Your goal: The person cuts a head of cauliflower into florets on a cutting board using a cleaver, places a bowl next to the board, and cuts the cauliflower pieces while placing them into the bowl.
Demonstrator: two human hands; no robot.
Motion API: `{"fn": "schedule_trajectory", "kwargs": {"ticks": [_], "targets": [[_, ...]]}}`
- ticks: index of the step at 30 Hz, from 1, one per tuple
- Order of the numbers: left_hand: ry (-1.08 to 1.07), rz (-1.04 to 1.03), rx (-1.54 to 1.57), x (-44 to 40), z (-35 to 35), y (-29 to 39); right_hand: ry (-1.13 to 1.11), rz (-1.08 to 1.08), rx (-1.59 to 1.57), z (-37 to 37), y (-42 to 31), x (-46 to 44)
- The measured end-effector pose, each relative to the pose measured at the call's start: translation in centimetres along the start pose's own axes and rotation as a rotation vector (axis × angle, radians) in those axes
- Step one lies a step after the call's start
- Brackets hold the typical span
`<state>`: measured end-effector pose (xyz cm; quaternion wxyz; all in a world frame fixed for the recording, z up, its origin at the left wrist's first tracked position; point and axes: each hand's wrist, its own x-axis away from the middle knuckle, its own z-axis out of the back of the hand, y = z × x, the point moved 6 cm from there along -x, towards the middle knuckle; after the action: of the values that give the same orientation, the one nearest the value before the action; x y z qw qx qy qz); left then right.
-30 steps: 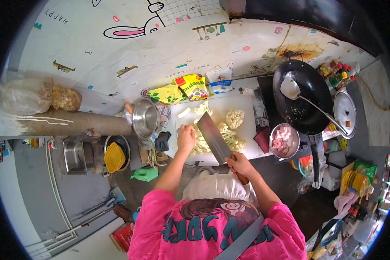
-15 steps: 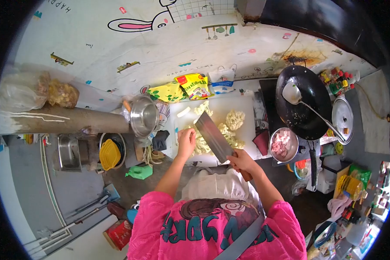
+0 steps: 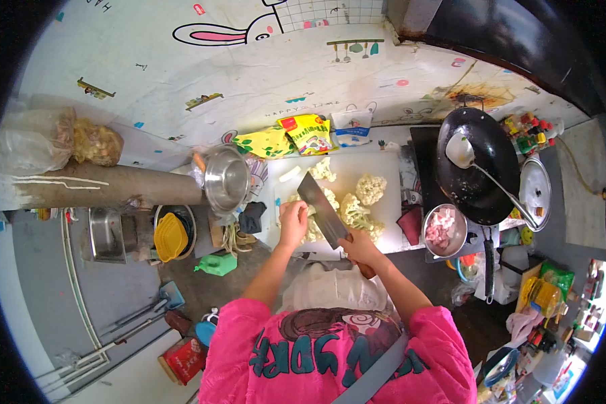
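Observation:
My right hand [image 3: 361, 249] grips the handle of a cleaver [image 3: 322, 212], its broad blade slanting up and left over the cutting board. My left hand [image 3: 293, 221] is closed, its fingers curled around a piece of cauliflower that they mostly hide, right beside the blade. Cut cauliflower florets [image 3: 353, 212] lie on the white cutting board [image 3: 388, 168], to the right of the blade and under it. A larger cauliflower chunk [image 3: 370, 189] sits farther right, and a pale stem piece [image 3: 290, 174] lies at the upper left.
On the right are a black wok [image 3: 481, 188] with a spatula [image 3: 460, 151] in it, a metal bowl [image 3: 425, 232] of cut meat and a pot lid [image 3: 536, 192]. A steel basin [image 3: 225, 176] stands left of the board. Yellow food bags [image 3: 311, 135] lean at the wall.
The cleaver and my right hand have shifted slightly left and down in the view. My left hand has moved a little right, closer to the blade. The camera view has shifted slightly.

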<state>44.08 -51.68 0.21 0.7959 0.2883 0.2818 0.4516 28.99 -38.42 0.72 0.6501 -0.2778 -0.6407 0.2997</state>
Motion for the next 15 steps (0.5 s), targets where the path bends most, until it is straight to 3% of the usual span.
{"fn": "schedule_trajectory", "kwargs": {"ticks": [4, 15], "targets": [[0.032, -0.002, -0.005, 0.3, 0.0, 0.1, 0.146, 0.163, 0.188, -0.4, 0.1, 0.3], [0.095, 0.022, -0.023, 0.6, 0.2, 0.4, 0.219, 0.226, 0.250, -1.4, -0.9, 1.0]]}}
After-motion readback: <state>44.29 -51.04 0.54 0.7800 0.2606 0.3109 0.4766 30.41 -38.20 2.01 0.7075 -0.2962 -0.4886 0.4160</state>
